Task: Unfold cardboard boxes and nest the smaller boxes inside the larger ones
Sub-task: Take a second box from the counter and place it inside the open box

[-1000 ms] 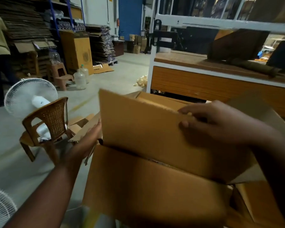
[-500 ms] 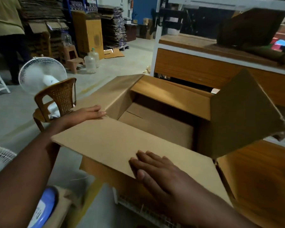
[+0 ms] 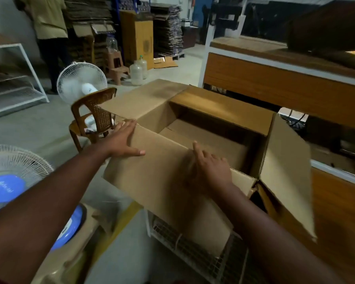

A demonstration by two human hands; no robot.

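A large brown cardboard box (image 3: 219,111) stands open-topped in front of me, its four top flaps spread outward. Its inside bottom flaps (image 3: 209,140) show in shadow. The near flap (image 3: 160,177) hangs down over the front wall toward me. My left hand (image 3: 121,140) lies flat on that flap's left corner, fingers spread. My right hand (image 3: 211,169) presses on the fold line at the near rim, fingers pointing into the box. The right flap (image 3: 287,173) stands out to the right.
A brown plastic chair (image 3: 92,117) and a white fan (image 3: 80,83) stand left of the box. Another fan with a blue hub (image 3: 6,187) is at my left. A wooden workbench (image 3: 275,83) runs behind and right. A person (image 3: 47,37) stands by stacked flat cardboard (image 3: 166,27).
The near flap, upright a second ago, has been folded outward and down. My right hand slid from the flap's face up to the fold at the rim. The view shifted nearer to the box.
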